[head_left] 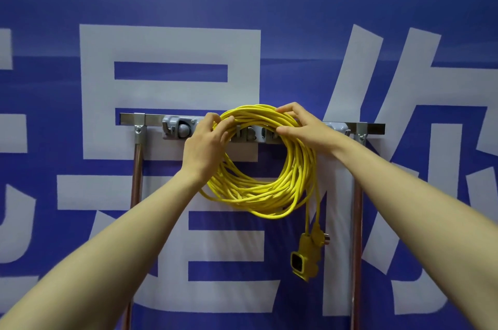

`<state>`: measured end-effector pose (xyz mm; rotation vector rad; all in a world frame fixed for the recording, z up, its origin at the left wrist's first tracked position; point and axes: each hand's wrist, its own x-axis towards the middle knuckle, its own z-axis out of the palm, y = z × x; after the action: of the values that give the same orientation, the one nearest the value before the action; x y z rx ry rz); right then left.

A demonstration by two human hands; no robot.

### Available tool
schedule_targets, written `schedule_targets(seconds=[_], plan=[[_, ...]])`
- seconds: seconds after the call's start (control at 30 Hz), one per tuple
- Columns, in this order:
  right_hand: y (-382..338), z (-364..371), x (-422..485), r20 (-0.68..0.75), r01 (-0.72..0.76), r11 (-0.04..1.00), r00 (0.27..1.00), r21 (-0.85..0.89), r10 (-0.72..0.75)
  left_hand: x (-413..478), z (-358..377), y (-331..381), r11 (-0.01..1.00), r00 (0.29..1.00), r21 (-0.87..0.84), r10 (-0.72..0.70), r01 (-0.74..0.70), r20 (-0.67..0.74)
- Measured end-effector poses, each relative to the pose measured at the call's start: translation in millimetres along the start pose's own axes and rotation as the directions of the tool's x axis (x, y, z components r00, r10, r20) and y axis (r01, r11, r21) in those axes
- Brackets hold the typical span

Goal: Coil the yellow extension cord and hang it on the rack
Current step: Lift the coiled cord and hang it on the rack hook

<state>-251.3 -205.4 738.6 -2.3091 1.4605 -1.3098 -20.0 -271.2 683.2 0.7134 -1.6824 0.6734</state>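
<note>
The yellow extension cord [265, 195] is wound into a round coil held up against the rack [153, 120], a metal bar with grey clips across the middle. My left hand [206, 145] grips the coil's upper left side, fingers curled over the strands. My right hand [301, 124] holds the coil's top right, fingers over the top and thumb underneath. The cord's yellow socket [303, 259] and plug [319, 238] dangle below the coil on the right. The hooks behind the coil are mostly hidden.
Two copper-coloured upright poles [136, 176] [357, 235] carry the bar. Grey clip holders [177, 128] sit on the bar left of the coil. Behind everything hangs a blue banner with large white characters [169, 44].
</note>
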Motion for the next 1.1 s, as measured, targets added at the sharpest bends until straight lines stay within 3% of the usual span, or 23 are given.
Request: schedule_targets(seconds=[0.13, 0.43, 0.63, 0.8, 0.9, 1.1], plan=[[-4.1, -2.4, 4.8, -0.058, -0.080, 0.987, 0.994, 0.142, 0.089, 8.9, 2.6, 2.7, 0.983, 0.985, -0.056, -0.173, 0.173, -0.008], [-11.6, 5.7, 12.7, -0.319, -0.093, 0.991, 0.946, -0.093, 0.059, 17.5, 5.7, 2.4, 0.983, 0.984, -0.071, -0.172, 0.169, -0.037], [-10.5, 6.9, 10.9, -0.317, -0.094, 0.991, 0.946, -0.090, 0.061, 18.9, 10.3, 4.2, 0.977, 0.978, -0.069, -0.205, 0.202, -0.041], [-1.1, 3.6, 4.1, -0.181, -0.089, 0.996, 0.980, -0.006, 0.086, 20.5, 7.1, 3.7, 0.982, 0.984, -0.071, -0.176, 0.175, 0.002], [-2.3, 4.0, 4.7, -0.215, -0.104, 0.993, 0.970, 0.047, 0.112, 21.3, 7.1, 4.2, 0.979, 0.982, -0.075, -0.191, 0.190, -0.002], [-9.2, 22.2, 13.0, -0.426, -0.078, 0.979, 0.905, -0.187, -0.009, 23.7, 8.5, 7.7, 0.968, 0.974, -0.120, -0.225, 0.221, -0.027]])
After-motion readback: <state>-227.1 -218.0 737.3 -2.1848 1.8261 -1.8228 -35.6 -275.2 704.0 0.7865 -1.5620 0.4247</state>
